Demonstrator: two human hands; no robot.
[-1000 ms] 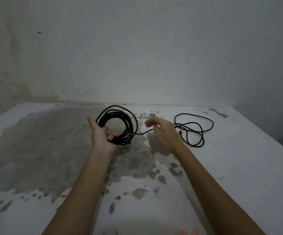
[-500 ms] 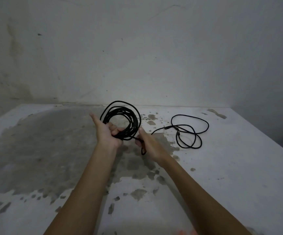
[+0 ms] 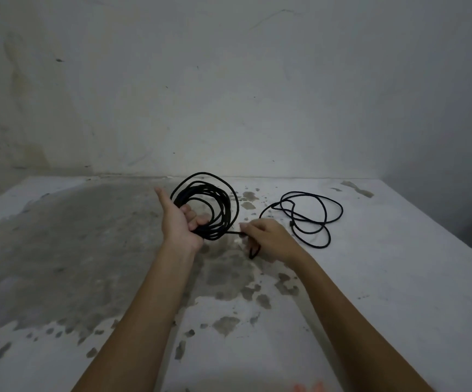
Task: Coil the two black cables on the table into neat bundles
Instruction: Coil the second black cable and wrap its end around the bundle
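My left hand holds up a coil of black cable above the table, fingers curled round its lower loops, thumb pointing up. Several loops make a round bundle. A short taut run of the same cable leads from the coil's bottom to my right hand, which pinches it just right of the coil; a small black loop hangs below that hand. The rest of the black cable lies in loose, untidy loops on the table to the right of my right hand.
The white table has a large grey worn patch at left and centre. A plain wall stands right behind its far edge. The table's right edge drops off into a dark corner.
My right hand drew back from the loose loops to the coil, then moved slightly right along the cable. The coil in my left hand gained a loop and the loose part shifted.
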